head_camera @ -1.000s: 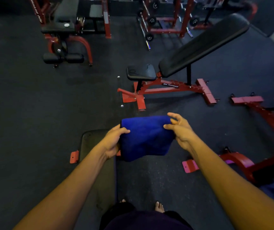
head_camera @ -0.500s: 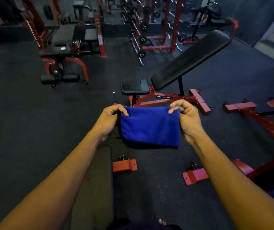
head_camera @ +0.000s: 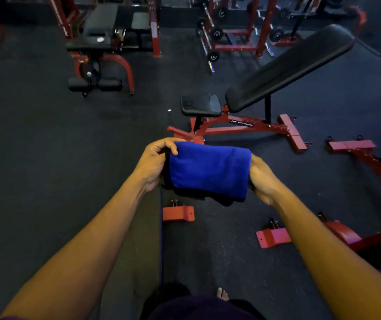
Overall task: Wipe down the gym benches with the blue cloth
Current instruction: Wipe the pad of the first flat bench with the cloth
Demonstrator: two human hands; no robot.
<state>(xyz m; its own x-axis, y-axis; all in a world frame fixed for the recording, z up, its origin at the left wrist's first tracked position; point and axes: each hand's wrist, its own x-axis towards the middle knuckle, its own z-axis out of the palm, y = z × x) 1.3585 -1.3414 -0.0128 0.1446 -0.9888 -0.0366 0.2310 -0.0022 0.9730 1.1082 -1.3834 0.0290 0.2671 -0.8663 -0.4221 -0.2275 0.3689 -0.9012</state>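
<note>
We are holding the folded blue cloth (head_camera: pixel 208 173) in the air between both hands: our left hand (head_camera: pixel 153 163) is gripping its left edge, thumb curled over the top, and our right hand (head_camera: pixel 262 179) is holding the right edge, its fingers hidden beneath the fabric. Beyond it, an incline bench (head_camera: pixel 265 82) on a red frame is standing on the dark rubber floor (head_camera: pixel 35 146). A flat bench pad (head_camera: pixel 143 239) is lying beneath our left forearm.

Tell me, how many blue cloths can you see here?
1. The blue cloth is folded and held in mid-air between the left hand and the right hand, in front of the incline bench. Others may lie outside the view.
</note>
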